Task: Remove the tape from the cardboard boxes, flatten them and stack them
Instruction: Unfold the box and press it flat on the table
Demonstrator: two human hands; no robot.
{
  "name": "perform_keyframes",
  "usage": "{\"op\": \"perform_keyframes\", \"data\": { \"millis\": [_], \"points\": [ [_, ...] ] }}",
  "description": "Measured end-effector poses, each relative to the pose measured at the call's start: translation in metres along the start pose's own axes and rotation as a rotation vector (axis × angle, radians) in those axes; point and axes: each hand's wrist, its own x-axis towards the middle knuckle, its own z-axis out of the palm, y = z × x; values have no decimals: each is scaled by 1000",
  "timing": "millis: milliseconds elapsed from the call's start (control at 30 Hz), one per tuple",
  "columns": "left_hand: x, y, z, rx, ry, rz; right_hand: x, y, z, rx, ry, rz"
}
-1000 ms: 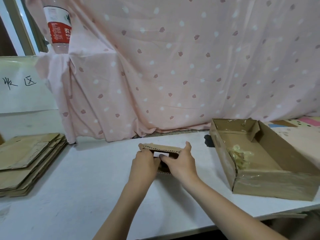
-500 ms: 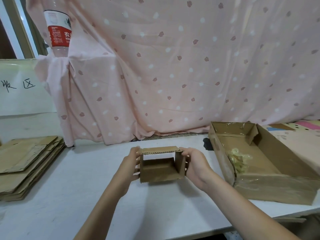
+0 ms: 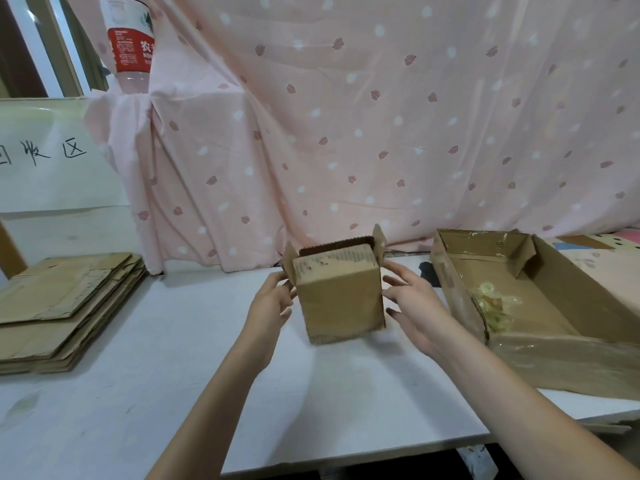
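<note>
Hands: 2 (image 3: 273, 303) (image 3: 412, 306) flank 1 small box (image 3: 339, 299).

A white table (image 3: 145, 403) carries a stack of flattened cardboard (image 3: 65, 306) at its left, a small box (image 3: 341, 299) at the middle, and a large open box (image 3: 554, 327) at the right.

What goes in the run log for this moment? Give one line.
small brown cardboard box upright, flaps open | left hand touching its side | right hand open beside it | flattened cardboard stack left
</note>
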Motion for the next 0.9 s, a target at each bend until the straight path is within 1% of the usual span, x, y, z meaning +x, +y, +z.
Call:
{"op": "perform_keyframes", "data": {
  "millis": [67,133,233,333,400,433,533,600,667,800,900],
  "points": [
    [1,2,-2,-82,5,37,0,-7,0,196,23,3],
    [-1,4,-2,-159,10,57,-1,-13,0,322,35,71],
    [-1,2,-2,-232,27,42,-1,-15,-3,257,22,164],
    [-2,-2,-1,-234,11,-16,-6,-13,-7,205,-110,149],
    [-1,-2,2,-159,-23,-20,-11,-10,-4,129,-181,103],
    [0,-1,4,-105,-31,-16,-13,-8,-1,82,-180,87],
    [3,3,9,91,38,20,-8,-1,7,-96,-39,67],
    [3,7,10,277,73,77,-9,-1,11,-151,-5,61],
    [1,11,9,480,71,127,-12,-2,15,-113,-4,57],
    [2,17,14,629,86,159,-15,1,22,-37,53,46],
    [3,16,19,758,132,248,-15,3,24,-8,77,37]
  ]
}}
